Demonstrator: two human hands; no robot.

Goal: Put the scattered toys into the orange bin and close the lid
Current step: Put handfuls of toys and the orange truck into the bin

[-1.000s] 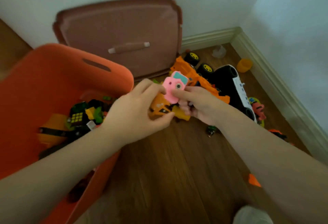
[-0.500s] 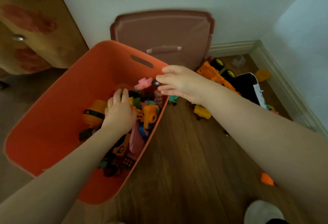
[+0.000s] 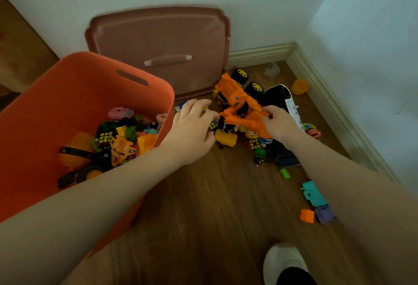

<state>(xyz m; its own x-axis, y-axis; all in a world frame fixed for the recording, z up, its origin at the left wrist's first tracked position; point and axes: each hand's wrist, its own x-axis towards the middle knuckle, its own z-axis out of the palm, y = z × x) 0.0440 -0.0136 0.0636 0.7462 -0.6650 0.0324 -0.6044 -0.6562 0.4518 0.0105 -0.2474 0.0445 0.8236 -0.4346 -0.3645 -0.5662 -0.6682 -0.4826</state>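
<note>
Left hand: the left hand (image 3: pixel 192 126) reached just past the bin's rim into the pile on the floor, fingers curled down over small pieces beside a little puzzle cube (image 3: pixel 213 124); whether it actually gripped one could not be told.
Right hand: the right hand (image 3: pixel 279 122) pinched the big orange plastic toy vehicle (image 3: pixel 243 109) by its near arm, probably because that was the easiest part to lift.
Orange bin: the large orange plastic bin (image 3: pixel 67 85) stood open right beside the pile, likely so each transfer was short.
Bin contents: a jumble of small toys (image 3: pixel 117 140) covered its bottom, including puzzle cubes, orange parts and a pink piece.
Lid: the brown plastic lid with a handle (image 3: pixel 162 45) leaned upright against the wall behind the bin, off and out of the way.
Left on the wooden floor (image 3: pixel 214 205): a yellow block (image 3: pixel 226 139), a teal toy (image 3: pixel 313 193) and a small orange brick (image 3: pixel 307 215) well apart to the right.
Progress: judged partway; closing was not yet due.
</note>
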